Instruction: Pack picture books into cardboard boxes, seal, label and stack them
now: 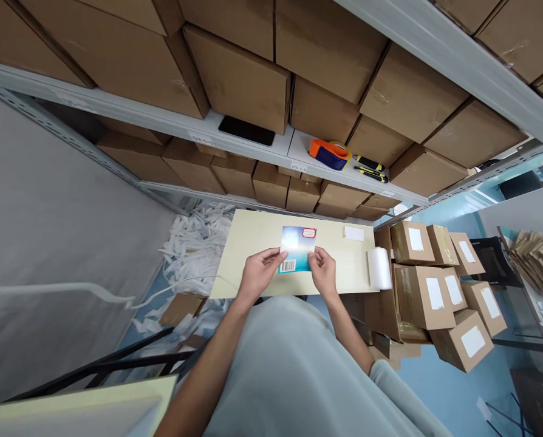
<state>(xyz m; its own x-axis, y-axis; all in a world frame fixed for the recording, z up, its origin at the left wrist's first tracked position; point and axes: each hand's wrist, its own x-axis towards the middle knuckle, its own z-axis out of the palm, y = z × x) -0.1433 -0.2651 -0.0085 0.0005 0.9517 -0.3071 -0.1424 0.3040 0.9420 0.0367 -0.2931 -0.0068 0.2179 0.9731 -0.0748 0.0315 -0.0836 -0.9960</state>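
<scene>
Both hands hold a small blue-and-white packet (297, 247) with a barcode and a red-edged label, just above a pale yellow table (253, 243). My left hand (259, 273) pinches its left edge with closed fingers. Gripping the right edge in the same way is my right hand (324, 271). A white label (354, 233) lies on the table beyond the packet, and a white roll (379, 267) rests at the table's right edge.
Cardboard boxes fill the grey shelves ahead. An orange tape dispenser (330, 153), a black phone (246, 130) and yellow-black tools (370, 168) lie on one shelf. Labelled small boxes (435, 285) are stacked to the right. White paper strips (194, 249) litter the floor on the left.
</scene>
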